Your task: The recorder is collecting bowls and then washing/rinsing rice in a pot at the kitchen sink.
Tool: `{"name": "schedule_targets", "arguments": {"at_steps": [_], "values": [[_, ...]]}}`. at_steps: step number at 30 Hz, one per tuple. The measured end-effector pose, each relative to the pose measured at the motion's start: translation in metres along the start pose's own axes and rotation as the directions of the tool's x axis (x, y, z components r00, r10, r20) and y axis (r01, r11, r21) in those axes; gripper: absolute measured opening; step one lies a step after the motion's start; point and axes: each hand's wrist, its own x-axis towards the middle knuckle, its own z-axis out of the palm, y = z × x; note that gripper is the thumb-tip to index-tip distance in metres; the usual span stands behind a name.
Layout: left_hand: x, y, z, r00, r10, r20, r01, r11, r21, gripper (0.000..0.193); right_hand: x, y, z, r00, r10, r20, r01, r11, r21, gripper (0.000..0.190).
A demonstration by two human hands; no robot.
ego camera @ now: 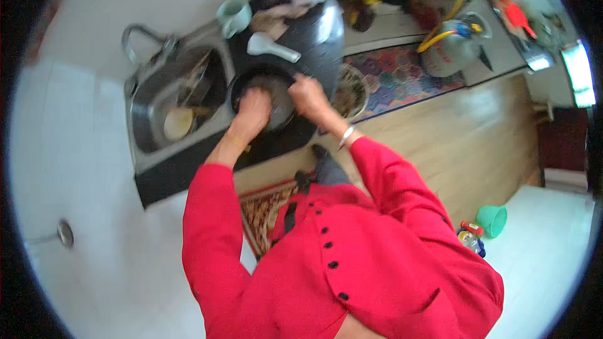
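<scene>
A dark round pot (239, 75) sits on the black countertop beside the sink, with pale, cloudy contents (281, 103) in it. My left hand (256, 106) reaches down inside the pot, fingers bent and blurred; whether they hold anything is hidden. At the pot's right rim, my right hand (308, 96) is closed on the edge. Just behind the pot lies a white plastic scoop or ladle (272, 48). A pale green mug (234, 16) stands farther back, near a crumpled beige cloth (273, 21).
Left of the pot, the steel sink (141, 127) with its curved faucet (141, 30) holds a round pale item (178, 123) and other ware. A round container (353, 92) stands right of the counter. Beyond are a patterned mat (400, 73) and a gas cylinder (445, 59) with a yellow hose.
</scene>
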Motion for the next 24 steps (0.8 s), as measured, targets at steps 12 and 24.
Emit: {"name": "schedule_targets", "arguments": {"at_steps": [12, 24], "values": [[0.005, 0.007, -0.010, 0.862, -0.065, 0.503, 0.333, 0.820, -0.465, 0.025, 0.012, -0.039, -0.036, 0.685, 0.337, 0.646, -0.710, 0.107, 0.696, 0.039], [-0.011, 0.013, -0.008, 0.954, -0.005, 0.299, 0.186, 0.791, -0.583, 0.015, -0.009, -0.046, -0.025, 0.804, 0.288, 0.521, -0.587, 0.240, 0.773, 0.019]]}}
